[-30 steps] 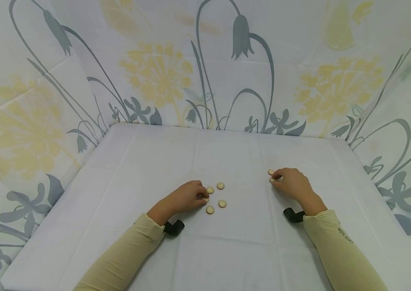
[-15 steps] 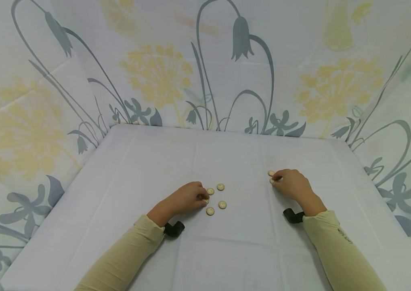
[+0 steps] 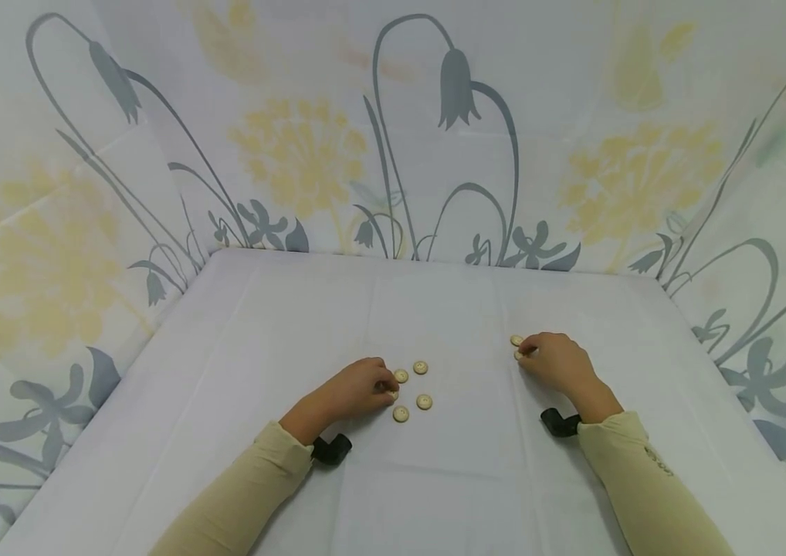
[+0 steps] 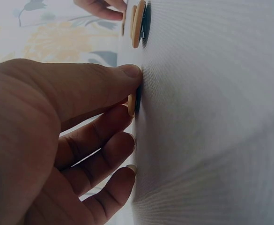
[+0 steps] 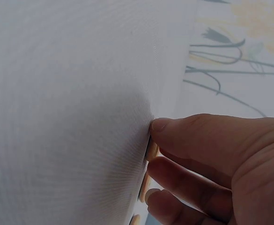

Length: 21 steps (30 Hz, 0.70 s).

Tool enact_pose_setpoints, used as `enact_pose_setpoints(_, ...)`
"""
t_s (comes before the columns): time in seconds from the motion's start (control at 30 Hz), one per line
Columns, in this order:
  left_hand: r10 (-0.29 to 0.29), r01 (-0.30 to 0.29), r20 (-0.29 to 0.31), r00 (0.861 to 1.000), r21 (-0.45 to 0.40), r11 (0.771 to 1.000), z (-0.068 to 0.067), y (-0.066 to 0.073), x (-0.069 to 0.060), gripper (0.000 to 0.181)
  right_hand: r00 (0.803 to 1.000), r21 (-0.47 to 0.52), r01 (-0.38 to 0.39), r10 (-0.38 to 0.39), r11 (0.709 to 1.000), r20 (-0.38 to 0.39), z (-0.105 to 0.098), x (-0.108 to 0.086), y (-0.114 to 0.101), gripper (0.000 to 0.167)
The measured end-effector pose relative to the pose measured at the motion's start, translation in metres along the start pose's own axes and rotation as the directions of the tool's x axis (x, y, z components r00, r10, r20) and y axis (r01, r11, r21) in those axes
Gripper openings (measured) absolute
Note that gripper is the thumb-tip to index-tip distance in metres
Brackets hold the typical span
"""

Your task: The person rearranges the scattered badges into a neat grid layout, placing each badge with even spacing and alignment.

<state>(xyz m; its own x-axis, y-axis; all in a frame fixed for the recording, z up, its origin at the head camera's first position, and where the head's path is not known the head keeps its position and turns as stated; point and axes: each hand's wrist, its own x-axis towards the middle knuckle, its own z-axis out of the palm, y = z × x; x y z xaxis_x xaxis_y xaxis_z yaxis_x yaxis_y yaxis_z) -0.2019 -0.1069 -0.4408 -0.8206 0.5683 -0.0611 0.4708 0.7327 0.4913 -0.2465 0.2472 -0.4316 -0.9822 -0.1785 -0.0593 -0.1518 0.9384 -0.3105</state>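
Buttons [image 3: 424, 401] are in both grips. Left hand [image 3: 358, 388] narrowly pinches the left button [image 4: 131, 104], thumb against finger, down at the cloth [image 3: 435, 494]; right hand [image 3: 560, 364] seems to hold the right button [image 5: 151, 149] just as narrowly. Four more lie flat around the left fingertips, unstacked; one far button [image 3: 516, 340] lies just beyond the right grip. So it is five and two, well apart. Work looks under way, neither held button yet released; which group is done and which is left, I cannot tell.
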Motion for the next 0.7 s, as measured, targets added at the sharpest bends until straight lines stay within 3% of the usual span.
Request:
enact_pose_setpoints(0.33,0.001,-0.001,-0.002,1.000,-0.002,1.000,-0.001,0.000,-0.002,0.015,0.999,-0.016,0.026,-0.027,1.000,-0.035,-0.002,-0.004,-0.006,0.020)
enact_pose_setpoints(0.7,0.015,-0.015,-0.010,1.000,0.008,1.000,0.001,-0.001,-0.001,0.015,0.999,-0.001,0.041,-0.041,0.999,-0.007,0.004,-0.006,-0.017,0.022)
